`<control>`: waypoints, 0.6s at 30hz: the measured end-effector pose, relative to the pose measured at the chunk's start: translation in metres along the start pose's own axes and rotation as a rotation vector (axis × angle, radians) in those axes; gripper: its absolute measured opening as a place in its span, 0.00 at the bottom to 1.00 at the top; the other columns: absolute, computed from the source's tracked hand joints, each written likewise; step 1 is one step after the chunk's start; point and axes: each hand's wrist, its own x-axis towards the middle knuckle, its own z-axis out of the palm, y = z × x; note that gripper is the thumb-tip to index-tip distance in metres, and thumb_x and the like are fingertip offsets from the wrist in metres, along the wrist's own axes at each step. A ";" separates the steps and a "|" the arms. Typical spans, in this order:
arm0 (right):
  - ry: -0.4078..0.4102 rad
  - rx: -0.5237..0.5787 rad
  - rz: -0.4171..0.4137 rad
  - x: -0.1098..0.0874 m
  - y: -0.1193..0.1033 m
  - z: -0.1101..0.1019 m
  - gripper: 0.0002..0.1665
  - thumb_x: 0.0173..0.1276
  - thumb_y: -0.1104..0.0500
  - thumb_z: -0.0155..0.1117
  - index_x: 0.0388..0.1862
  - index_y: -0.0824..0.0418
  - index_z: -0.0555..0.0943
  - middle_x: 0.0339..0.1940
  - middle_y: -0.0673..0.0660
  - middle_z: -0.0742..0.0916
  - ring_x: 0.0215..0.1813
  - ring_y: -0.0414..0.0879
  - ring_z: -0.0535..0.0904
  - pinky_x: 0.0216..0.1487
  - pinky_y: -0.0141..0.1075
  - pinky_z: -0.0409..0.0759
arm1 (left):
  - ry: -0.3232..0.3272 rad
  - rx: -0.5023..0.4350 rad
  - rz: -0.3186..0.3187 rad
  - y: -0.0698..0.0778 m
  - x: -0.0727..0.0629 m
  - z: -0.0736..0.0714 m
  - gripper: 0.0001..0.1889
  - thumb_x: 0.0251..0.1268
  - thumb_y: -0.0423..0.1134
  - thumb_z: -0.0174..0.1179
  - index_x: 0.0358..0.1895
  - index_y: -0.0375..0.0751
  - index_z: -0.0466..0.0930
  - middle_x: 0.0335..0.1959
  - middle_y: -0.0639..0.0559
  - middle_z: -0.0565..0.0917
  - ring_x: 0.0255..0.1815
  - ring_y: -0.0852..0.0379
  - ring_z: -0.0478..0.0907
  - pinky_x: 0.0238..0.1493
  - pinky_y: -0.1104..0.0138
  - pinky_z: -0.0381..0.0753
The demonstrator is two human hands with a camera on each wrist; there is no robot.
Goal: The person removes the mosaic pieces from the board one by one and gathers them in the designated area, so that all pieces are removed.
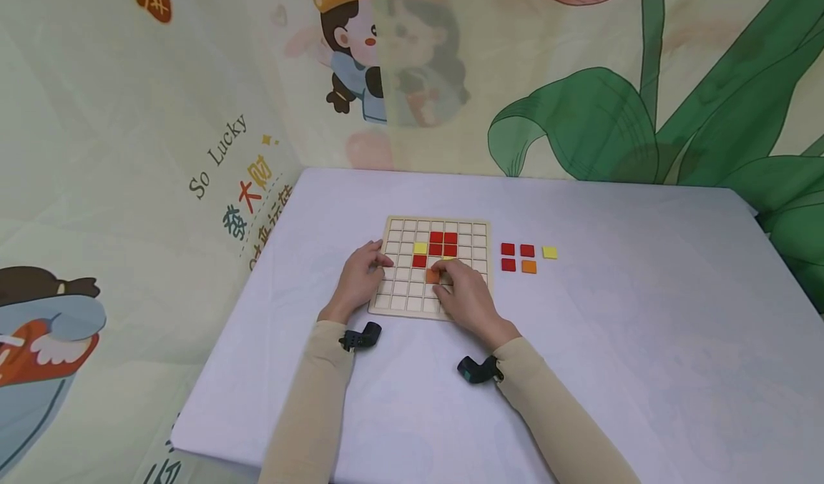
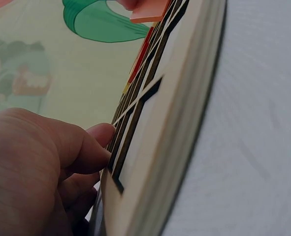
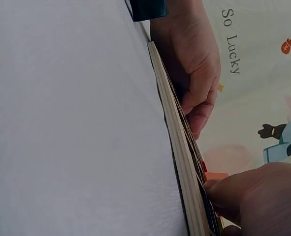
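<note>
A wooden grid board (image 1: 400,289) lies flat on the white table. The left hand (image 1: 357,278) holds its left edge; in the left wrist view the thumb rests on the rim with fingers curled beside it. Over the lower middle squares, the right hand (image 1: 468,297) pinches an orange square tile (image 1: 432,277). That orange tile (image 2: 152,11) looks raised off the grid in the left wrist view. Several red tiles (image 1: 436,238) form a block on the board, with a yellow tile (image 1: 420,248) and another red tile (image 1: 420,261) to its left. A second yellow tile is partly hidden by the right hand.
To the right of the board lie several loose tiles: red ones (image 1: 508,249), an orange one (image 1: 529,267) and a yellow one (image 1: 549,252). A printed cloth (image 1: 553,33) hangs behind and left of the white table (image 1: 644,341). Each wrist wears a black camera (image 1: 478,369).
</note>
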 end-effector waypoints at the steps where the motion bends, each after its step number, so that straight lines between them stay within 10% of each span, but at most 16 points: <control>1: 0.003 0.003 -0.004 0.000 0.000 0.000 0.21 0.62 0.62 0.70 0.55 0.58 0.79 0.46 0.51 0.84 0.44 0.45 0.77 0.48 0.39 0.80 | -0.001 -0.001 0.001 0.000 0.000 0.000 0.11 0.64 0.28 0.51 0.38 0.42 0.83 0.73 0.50 0.66 0.78 0.52 0.52 0.78 0.57 0.50; 18: 0.034 0.034 -0.011 0.000 0.002 -0.001 0.17 0.65 0.63 0.66 0.53 0.57 0.82 0.41 0.51 0.85 0.38 0.43 0.79 0.41 0.34 0.81 | 0.001 0.011 -0.016 0.001 0.000 0.001 0.10 0.64 0.28 0.51 0.38 0.43 0.82 0.73 0.52 0.66 0.78 0.53 0.52 0.78 0.57 0.50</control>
